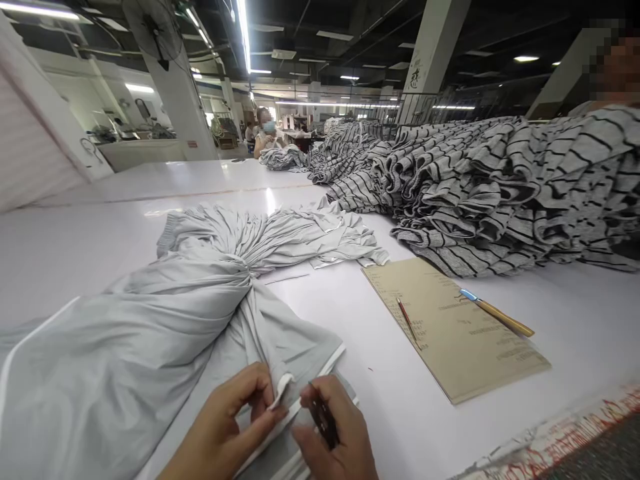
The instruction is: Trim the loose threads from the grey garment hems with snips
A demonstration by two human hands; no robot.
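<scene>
Grey fabric [130, 360] lies on the white table [405, 413], bunched to a narrow gather and spread toward the near left. The left hand [230, 420] pinches its white-trimmed edge between thumb and fingers. The right hand [347, 427], just beside it, is closed around a dark tool [323, 417] (its tip cannot be made out). A brown sheet [465, 353] lies to the right, near striped fabric [480, 193].

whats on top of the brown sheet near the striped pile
A slim dark-red pen lies on the brown sheet, beside some writing; a blue-and-yellow tool lies along its right-hand edge. Anything written directly beneath the pen is covered.
</scene>
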